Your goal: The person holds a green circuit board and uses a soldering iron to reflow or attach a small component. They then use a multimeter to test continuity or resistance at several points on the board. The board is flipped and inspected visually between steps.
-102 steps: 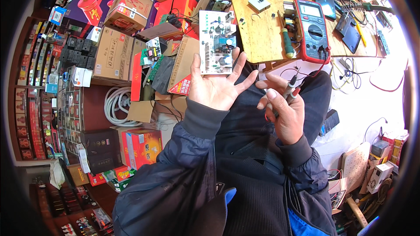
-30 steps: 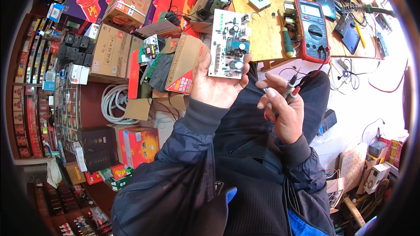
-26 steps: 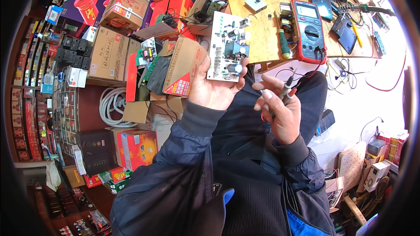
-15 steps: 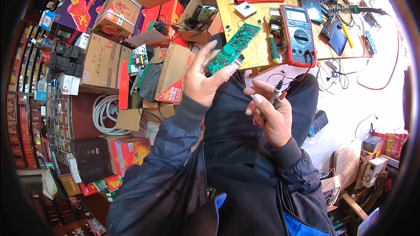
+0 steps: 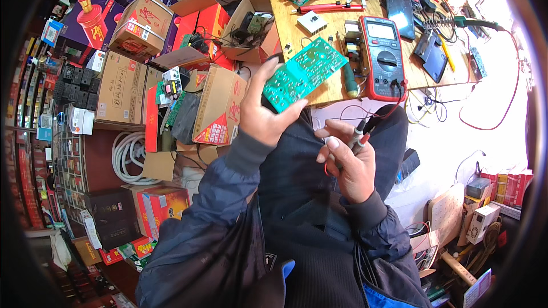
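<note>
My left hand grips a green circuit board by its near left end, thumb on one edge and fingers on the other. The soldered side faces up, tilted, in front of the wooden table's edge. Lower and to the right, over my lap, my right hand is closed around two multimeter probes, one black-tipped and one red. Their leads run up to a red and grey multimeter lying on the table. A green-handled screwdriver lies beside the meter, partly behind the board.
The wooden table also bears a white box-shaped part, a red pen-like tool, a dark phone-like slab and a soldering iron. Open cartons of electronic parts stand to the left, near a coiled white hose.
My left hand has turned the circuit board so that its soldered side shows more fully, and lowered it slightly. My right hand keeps the probes. The whole view has shifted a little.
</note>
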Demonstrator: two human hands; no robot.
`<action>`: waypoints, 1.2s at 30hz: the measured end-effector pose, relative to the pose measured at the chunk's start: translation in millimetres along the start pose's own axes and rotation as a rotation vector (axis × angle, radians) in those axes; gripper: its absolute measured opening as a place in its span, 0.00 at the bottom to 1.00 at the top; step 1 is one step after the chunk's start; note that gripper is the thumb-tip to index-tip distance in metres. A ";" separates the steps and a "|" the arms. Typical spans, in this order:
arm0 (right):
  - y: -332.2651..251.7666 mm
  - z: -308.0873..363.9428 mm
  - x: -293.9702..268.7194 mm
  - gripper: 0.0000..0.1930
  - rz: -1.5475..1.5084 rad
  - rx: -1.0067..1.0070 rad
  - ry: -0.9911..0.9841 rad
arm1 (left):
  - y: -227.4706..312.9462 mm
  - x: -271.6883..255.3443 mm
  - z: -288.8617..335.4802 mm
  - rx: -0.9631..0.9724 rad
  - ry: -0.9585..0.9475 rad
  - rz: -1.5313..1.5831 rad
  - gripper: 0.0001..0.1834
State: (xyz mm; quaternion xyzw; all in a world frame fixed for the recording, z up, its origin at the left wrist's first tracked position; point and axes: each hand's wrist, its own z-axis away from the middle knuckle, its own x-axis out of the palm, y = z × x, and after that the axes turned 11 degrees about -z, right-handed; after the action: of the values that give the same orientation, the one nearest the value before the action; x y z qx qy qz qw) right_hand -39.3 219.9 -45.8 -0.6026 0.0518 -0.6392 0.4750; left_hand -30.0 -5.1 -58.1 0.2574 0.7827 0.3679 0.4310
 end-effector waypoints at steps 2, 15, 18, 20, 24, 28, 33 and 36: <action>-1.3 -2.9 -1.4 0.18 0.005 0.014 0.015 | 3.0 -8.8 12.1 -0.058 0.027 0.155 0.48; -2.5 -23.8 -2.7 0.10 0.167 0.134 0.025 | 1.8 -37.1 21.4 -0.258 0.249 0.360 0.39; -4.4 -24.7 -2.9 0.10 0.173 0.157 0.063 | 7.7 -7.6 21.0 -0.271 0.131 0.163 0.38; -8.6 -24.6 -3.9 0.09 0.192 0.192 0.098 | 8.8 9.0 15.1 -0.203 0.112 0.124 0.37; -13.7 -23.3 -4.2 0.09 0.179 0.182 0.098 | 10.0 31.9 -1.5 0.003 0.197 -0.115 0.40; -16.2 -22.3 -5.6 0.09 0.171 0.193 0.103 | 18.2 43.4 -9.9 0.025 0.194 -0.226 0.41; -16.5 -23.7 -8.5 0.09 0.205 0.196 0.109 | 29.9 43.8 -7.8 -0.013 0.080 -0.280 0.50; -14.6 -23.7 -8.9 0.09 0.193 0.182 0.108 | 32.2 38.4 -2.5 -0.002 0.054 -0.239 0.53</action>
State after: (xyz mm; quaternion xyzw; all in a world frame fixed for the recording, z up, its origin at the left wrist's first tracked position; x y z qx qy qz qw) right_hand -68.3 221.9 -49.3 -0.5141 0.0768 -0.6239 0.5836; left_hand -48.4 40.9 -50.1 0.1518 0.8188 0.3213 0.4509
